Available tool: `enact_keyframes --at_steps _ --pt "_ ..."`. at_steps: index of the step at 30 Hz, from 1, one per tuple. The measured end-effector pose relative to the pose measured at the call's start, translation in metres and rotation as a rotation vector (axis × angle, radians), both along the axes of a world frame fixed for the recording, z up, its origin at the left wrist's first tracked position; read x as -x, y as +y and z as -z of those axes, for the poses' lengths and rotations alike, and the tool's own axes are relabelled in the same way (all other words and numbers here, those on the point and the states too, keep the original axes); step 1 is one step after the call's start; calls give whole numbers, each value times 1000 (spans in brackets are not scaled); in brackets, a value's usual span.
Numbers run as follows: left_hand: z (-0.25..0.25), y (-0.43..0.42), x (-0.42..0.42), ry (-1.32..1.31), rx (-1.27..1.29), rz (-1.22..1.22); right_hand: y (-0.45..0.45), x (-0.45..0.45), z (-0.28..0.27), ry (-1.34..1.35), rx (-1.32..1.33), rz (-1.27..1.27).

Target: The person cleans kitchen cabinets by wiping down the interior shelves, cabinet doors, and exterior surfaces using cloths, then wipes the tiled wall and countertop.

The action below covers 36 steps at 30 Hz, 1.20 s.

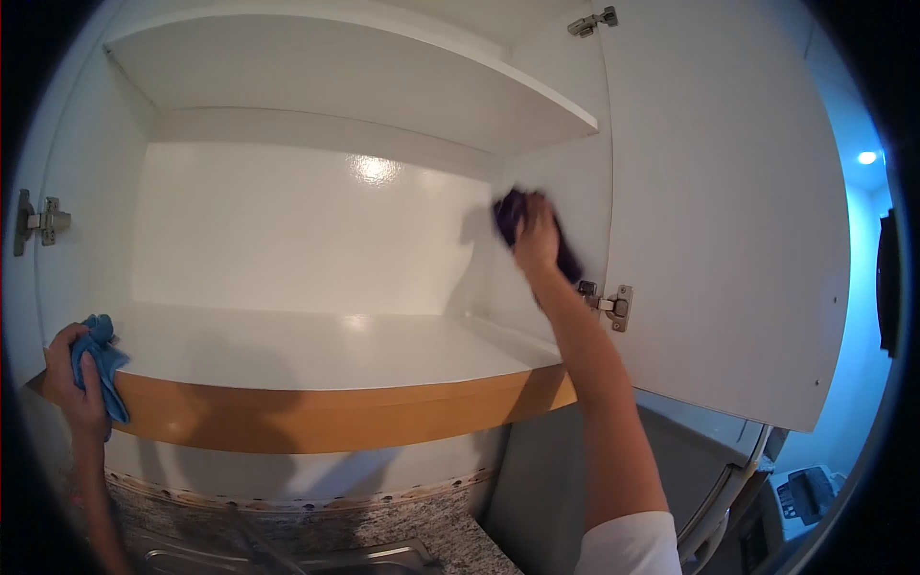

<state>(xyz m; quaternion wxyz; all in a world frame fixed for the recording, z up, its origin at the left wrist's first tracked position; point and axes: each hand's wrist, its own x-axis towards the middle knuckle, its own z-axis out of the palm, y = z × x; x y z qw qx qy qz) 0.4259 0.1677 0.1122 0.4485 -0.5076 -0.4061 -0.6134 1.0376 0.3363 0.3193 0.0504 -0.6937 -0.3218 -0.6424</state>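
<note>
A dark purple cloth (513,213) is bunched in my right hand (539,235), which presses it to the inner right side wall of a white cabinet (316,230); hand and cloth are slightly blurred. My left hand (75,379) is closed around a blue cloth (96,350) at the left end of the cabinet's wooden front edge (287,419). Part of the blue cloth hangs down over that edge. Above my right hand runs a white shelf (355,81).
The right cabinet door (719,192) stands wide open on metal hinges (613,305). Below are a granite counter (450,522) and a steel sink (383,554). A grey refrigerator (575,479) stands at the lower right, under the door.
</note>
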Motion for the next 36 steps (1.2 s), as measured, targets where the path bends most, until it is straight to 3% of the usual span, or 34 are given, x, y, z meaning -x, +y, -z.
enact_keyframes --at_steps 1,2,4,5,6,10,14,16,18,20,22,23,24,26,28,31,35,36 --pt "0 0 2 7 12 5 -24 24 18 -26 343 231" --pt "1 0 3 22 28 8 -22 16 18 31 462 78" --pt "1 -2 6 41 35 -15 -18 3 11 -40 236 92" --pt "1 -2 7 51 41 -34 -28 10 1 -67 -78 222" --pt "1 -1 10 53 39 -35 -48 7 -14 -93 -183 237" --pt "4 6 13 61 0 3 -117 47 -11 -10 -150 410" --pt "6 7 14 33 13 21 -94 24 42 -33 16 300" --pt "6 8 17 41 17 14 -106 17 19 -119 -117 111" --pt "5 9 19 52 13 -2 -114 13 -28 -168 -282 166" --pt "6 9 19 40 12 30 -105 9 -58 -178 -382 66" --pt "7 10 20 40 14 22 -88 3 -44 -228 -365 -79" --pt "7 10 21 40 14 14 -72 0 -26 -116 -178 -30" --pt "6 11 22 45 14 20 -51 -12 -6 -61 -34 -221" --pt "8 14 22 39 -2 -23 -55 1 19 -19 374 -44" --pt "8 14 22 28 5 -5 -41 -14 21 -44 107 4" --pt "4 9 17 16 5 12 -131 29 12 -43 -118 294" --pt "3 6 8 -4 -55 23 -151 44 42 -39 303 262" --pt "2 3 5 -8 -56 13 -147 37 34 -56 266 64"
